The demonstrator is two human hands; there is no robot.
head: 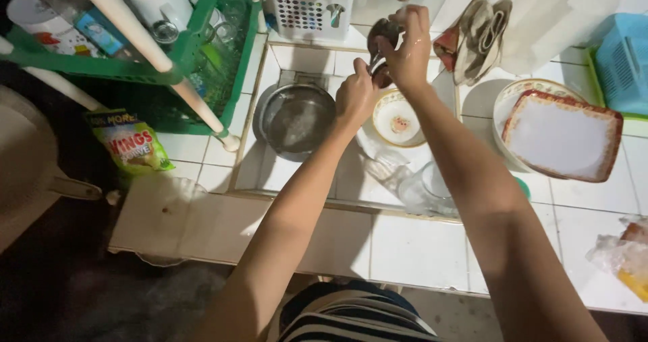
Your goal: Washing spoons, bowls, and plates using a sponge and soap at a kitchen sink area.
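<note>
Left hand [356,97]: raised over the far side of the tiled sink [290,176]; grip folded narrow around the lower end of a dark spoon-like utensil [382,76], though how firmly cannot be told.
Right hand [409,50]: above and just beside the left hand; grip shut around the upper part of the dark utensils [382,30], fingers curled over them; exactly how many pieces are held cannot be told.
Steel pot [295,120]: round, some water inside; in the sink's far left corner, below and left of the left hand.
Small bowl [398,119]: white, patterned rim, a mark at its centre; in the sink beneath the right forearm, just right of the pot.
Clear glassware [424,190]: against the sink's near edge, partly hidden by the right arm.
Square plate [561,136]: white, red scalloped border; lying on a round plate [505,106] on the table, right of the sink.
White cutlery basket [309,11]: perforated; at the table's far edge, behind the sink.
Green dish rack [202,51]: left of the sink; holds cups and glasses.
Yellow-green sachet [131,143]: left of the sink, below the rack.
Blue basket [624,62]: far right edge of the table.
</note>
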